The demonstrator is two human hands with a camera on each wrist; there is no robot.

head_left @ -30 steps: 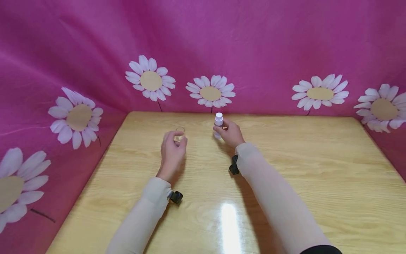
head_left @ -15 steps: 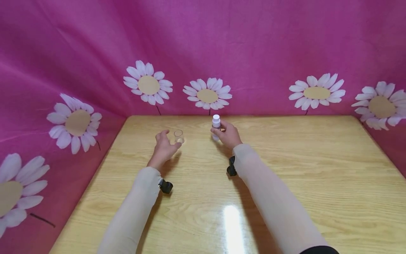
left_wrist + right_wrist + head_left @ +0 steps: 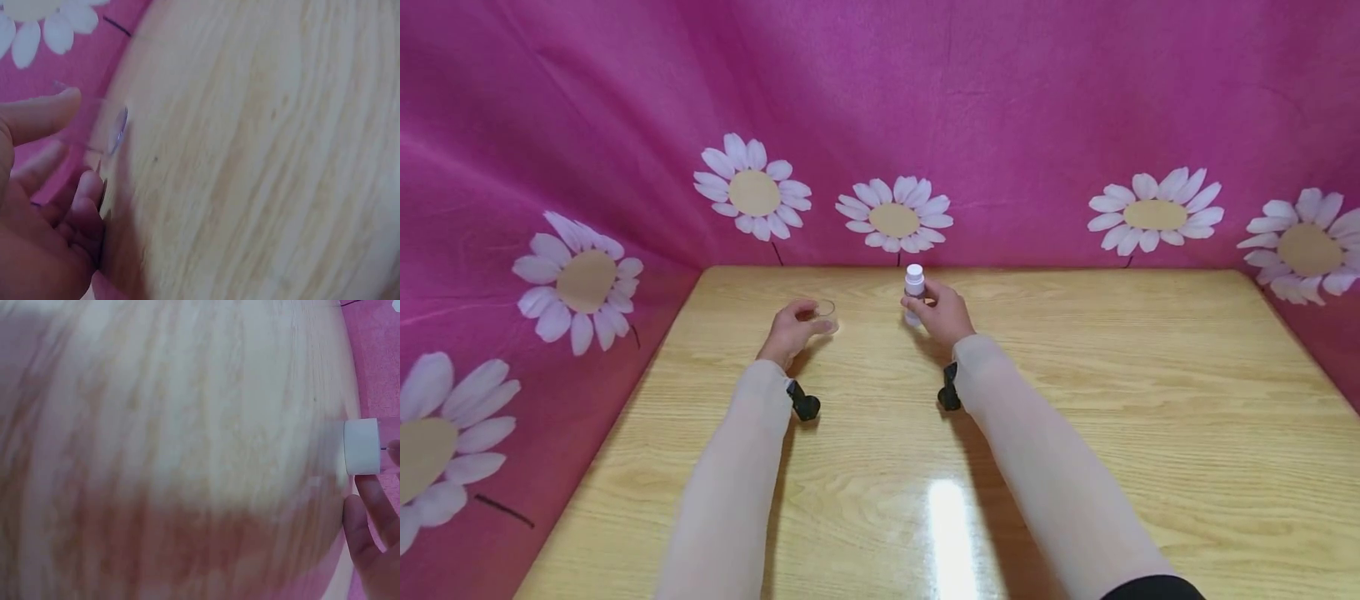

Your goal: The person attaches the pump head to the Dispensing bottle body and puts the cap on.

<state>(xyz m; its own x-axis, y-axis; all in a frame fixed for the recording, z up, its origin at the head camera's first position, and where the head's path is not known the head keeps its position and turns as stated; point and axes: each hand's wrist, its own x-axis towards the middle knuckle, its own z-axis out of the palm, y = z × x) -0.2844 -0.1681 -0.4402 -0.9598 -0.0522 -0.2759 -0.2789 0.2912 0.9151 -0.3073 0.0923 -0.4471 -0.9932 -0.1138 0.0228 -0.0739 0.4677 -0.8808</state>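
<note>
In the head view, my left hand [image 3: 790, 332] is at a small clear glass [image 3: 826, 312], thumb on its near side and fingers on its far side. In the left wrist view the thumb lies against the see-through wall of the glass [image 3: 94, 128], with its round base towards the table. My right hand [image 3: 947, 315] grips a small bottle [image 3: 914, 287] with a white cap, upright at the back of the table. The right wrist view shows the white base end of that bottle [image 3: 362, 447], with the fingers beside it. Most of the bottle's body is hidden by the fingers.
A light wood-grain table [image 3: 880, 467] extends under both arms, with a bright light reflection near its front. A pink cloth [image 3: 1015, 125] with large daisies stands behind the table and along its sides. Small black cameras sit on both wrists.
The left hand first drew away leftwards from the glass with its fingers spread, then came back and took hold of it. The right hand stays on the bottle.
</note>
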